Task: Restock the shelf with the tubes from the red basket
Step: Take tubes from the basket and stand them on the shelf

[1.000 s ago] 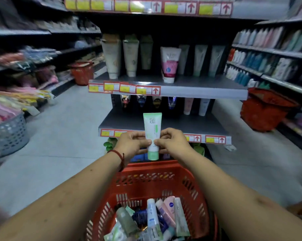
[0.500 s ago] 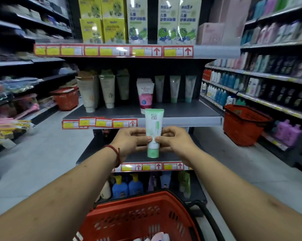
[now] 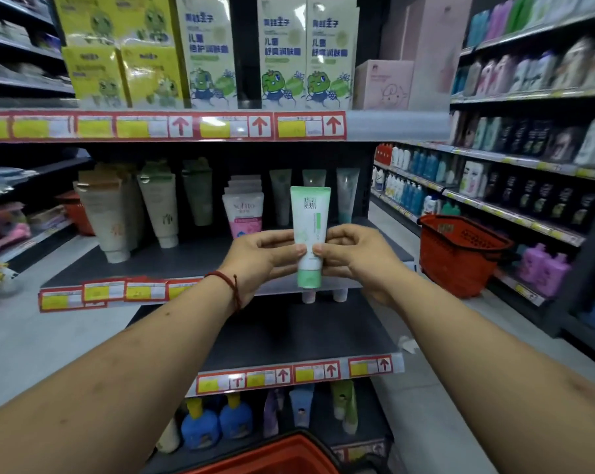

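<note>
A pale green plastic tube with a darker green cap (image 3: 309, 234) is held upright, cap down, in front of the dark grey middle shelf (image 3: 200, 258) of a store display. Both hands are clamped on it: the left hand (image 3: 262, 254) pinches its left edge and the right hand (image 3: 354, 254) pinches its right edge, the thumbs nearly meeting across the tube's lower front. A thin red cord bracelet (image 3: 229, 285) circles the left wrist. Behind the tube on that shelf stand other tubes, cap down: a white and pink tube (image 3: 244, 215) just to the tube's left, a cream tube (image 3: 161, 210) and a larger beige tube (image 3: 109, 217) farther left, and three blurred greyish-green tubes (image 3: 315, 177) at the back, partly hidden behind the held one. The shelf's front edge carries red and yellow price labels (image 3: 104, 292). Above the tube, the upper shelf holds tall boxes printed with a green cartoon frog (image 3: 308, 56) and yellow boxes (image 3: 121, 53) to their left. Below the tube, a lower grey shelf (image 3: 289, 333) lies mostly bare, and beneath it stand two blue bottles with yellow pumps (image 3: 217, 422). The rim of the red plastic basket (image 3: 275, 456) shows at the bottom edge, straight below the tube; its contents are out of view. Another red basket (image 3: 460, 254) sits on the floor to the tube's right.
</note>
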Tool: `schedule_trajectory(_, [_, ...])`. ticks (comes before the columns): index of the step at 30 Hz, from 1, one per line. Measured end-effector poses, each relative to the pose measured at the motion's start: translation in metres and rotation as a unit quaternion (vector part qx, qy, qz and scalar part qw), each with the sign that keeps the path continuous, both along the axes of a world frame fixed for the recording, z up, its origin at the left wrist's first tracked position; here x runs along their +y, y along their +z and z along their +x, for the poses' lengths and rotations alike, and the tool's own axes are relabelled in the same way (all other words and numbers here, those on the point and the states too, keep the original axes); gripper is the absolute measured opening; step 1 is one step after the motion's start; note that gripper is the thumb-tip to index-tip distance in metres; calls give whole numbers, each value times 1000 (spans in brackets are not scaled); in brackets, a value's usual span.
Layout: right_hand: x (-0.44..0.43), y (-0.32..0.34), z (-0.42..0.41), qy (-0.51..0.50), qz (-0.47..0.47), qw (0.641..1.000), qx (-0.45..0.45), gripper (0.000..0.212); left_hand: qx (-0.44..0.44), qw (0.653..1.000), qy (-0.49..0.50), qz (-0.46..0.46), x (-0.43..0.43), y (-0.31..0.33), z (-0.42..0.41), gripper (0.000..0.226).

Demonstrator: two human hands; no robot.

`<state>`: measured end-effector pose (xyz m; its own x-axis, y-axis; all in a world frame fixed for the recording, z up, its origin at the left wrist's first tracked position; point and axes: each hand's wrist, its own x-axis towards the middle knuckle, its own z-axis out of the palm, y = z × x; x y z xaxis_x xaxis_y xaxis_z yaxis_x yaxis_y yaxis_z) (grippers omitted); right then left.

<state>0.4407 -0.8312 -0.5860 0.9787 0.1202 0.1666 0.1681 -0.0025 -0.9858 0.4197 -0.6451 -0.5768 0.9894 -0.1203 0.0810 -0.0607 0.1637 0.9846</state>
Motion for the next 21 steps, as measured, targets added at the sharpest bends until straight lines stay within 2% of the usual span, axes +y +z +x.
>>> schedule_trajectory(8, [-5, 6, 69, -17, -24, 999, -13, 25, -21, 998, 50, 12, -15, -2, 64, 39])
schedule_trajectory(15, [14, -12, 129, -55, -54, 997, -17, 22, -44, 984, 157, 72, -28, -20, 118, 30])
schedule_trajectory(21, [28, -17, 166, -81, -82, 993, -39, 26, -47, 952, 253, 167, -38, -33, 159, 21])
